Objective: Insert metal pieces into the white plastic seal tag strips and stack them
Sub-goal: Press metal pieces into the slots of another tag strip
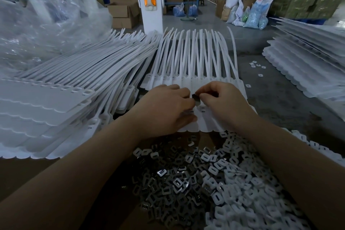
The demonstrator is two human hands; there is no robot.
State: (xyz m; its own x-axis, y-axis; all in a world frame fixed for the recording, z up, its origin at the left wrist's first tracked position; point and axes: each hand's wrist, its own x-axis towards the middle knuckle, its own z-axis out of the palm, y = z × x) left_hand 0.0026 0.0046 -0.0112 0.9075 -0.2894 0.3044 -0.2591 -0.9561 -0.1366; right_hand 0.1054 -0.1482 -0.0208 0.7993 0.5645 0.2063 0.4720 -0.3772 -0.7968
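Both hands meet over a white seal tag strip (194,73) lying flat in front: the left hand (168,108) presses on it with curled fingers, while the right hand (222,102) pinches a small dark metal piece (196,97) at its slot. Just below lies a heap of metal pieces (168,179) beside white clips (242,183); finished strips are stacked at left (56,102).

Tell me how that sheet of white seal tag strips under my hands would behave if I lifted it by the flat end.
The sheet of seal tag strips would probably flop: its thin tails already bow and splay apart. It looks light for its size. The joined flat tags seem stiffer, lying level under the left hand and right hand.
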